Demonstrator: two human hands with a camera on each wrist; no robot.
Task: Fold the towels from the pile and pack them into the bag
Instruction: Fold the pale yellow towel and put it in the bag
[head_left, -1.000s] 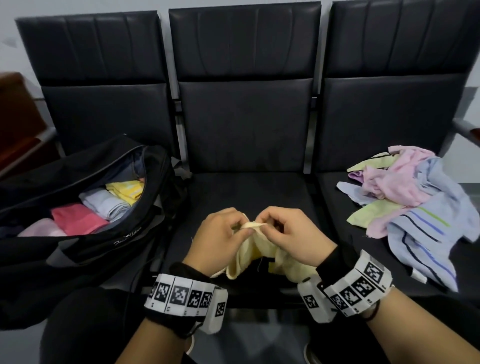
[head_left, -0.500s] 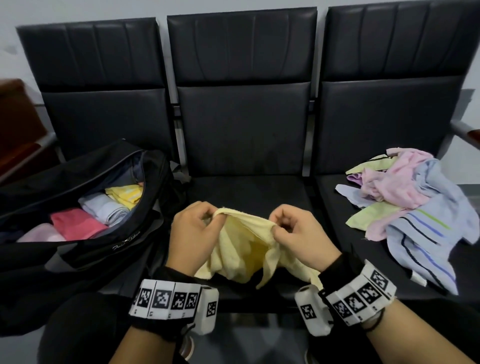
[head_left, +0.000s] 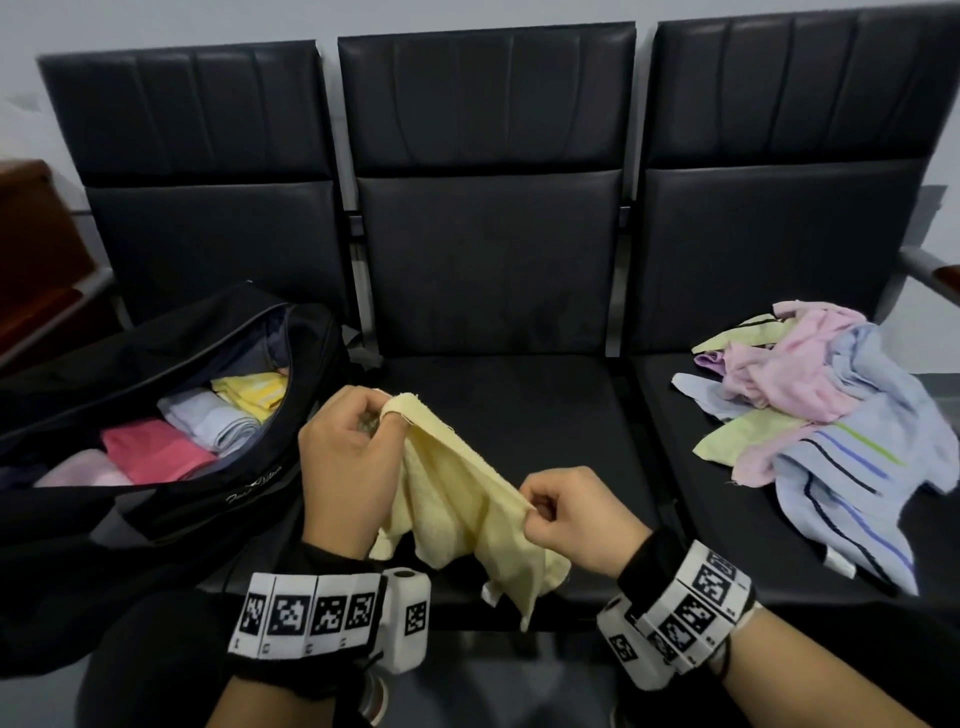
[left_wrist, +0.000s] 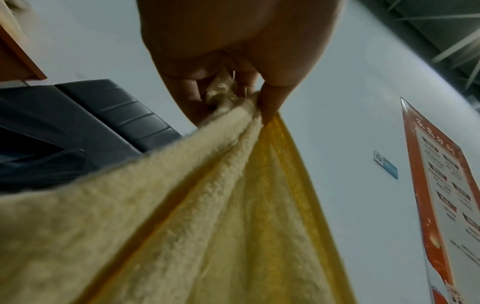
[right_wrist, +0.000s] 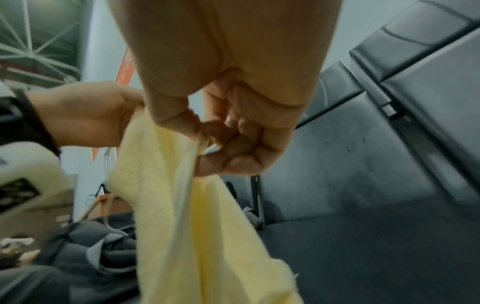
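Note:
A pale yellow towel (head_left: 457, 499) hangs stretched between my two hands above the front of the middle seat. My left hand (head_left: 358, 452) pinches one corner, raised near the bag; the left wrist view shows the towel (left_wrist: 221, 205) bunched under the thumb of that hand (left_wrist: 233, 88). My right hand (head_left: 566, 512) pinches the other end, lower and to the right, with fingers curled round the towel's edge (right_wrist: 187, 205). The black bag (head_left: 171, 499) lies unzipped on the left seat with folded pink, white and yellow towels inside. The towel pile (head_left: 831, 415) sits on the right seat.
Three black padded seats (head_left: 498, 405) stand in a row against a white wall. A metal armrest (head_left: 930, 270) sticks out at the far right. A brown wooden piece of furniture (head_left: 31, 260) is at the far left. An orange poster (left_wrist: 441, 195) hangs on the wall.
My hands have drawn apart, the left going up toward the bag, the right down and right. The yellow towel has opened from a bunch into a stretched edge.

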